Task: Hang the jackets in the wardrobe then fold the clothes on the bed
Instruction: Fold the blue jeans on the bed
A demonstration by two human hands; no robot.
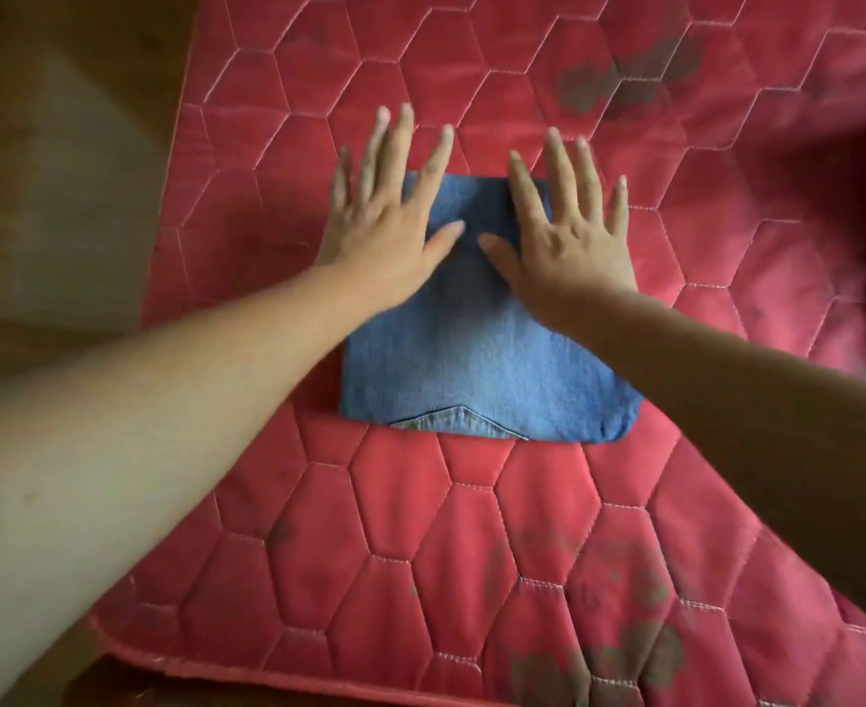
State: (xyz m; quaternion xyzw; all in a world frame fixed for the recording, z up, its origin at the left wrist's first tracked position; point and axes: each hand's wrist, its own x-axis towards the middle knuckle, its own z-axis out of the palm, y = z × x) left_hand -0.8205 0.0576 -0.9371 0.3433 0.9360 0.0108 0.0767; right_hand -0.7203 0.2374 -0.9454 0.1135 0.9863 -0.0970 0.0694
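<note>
fold step looks near done: left hand (387, 232) and right hand (568, 237) pressed flat, fingers spread, gripping nothing, on folded jeans (476, 369) mid-mattress (471, 553); next garment possibly at 3 o'clock

no readable text is showing anywhere: nothing legible is appearing on the folded blue denim garment (476, 339) or the red hexagon-quilted mattress (471, 528).

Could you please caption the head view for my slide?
The left hand and right hand press flat on folded jeans on a red mattress.
</note>
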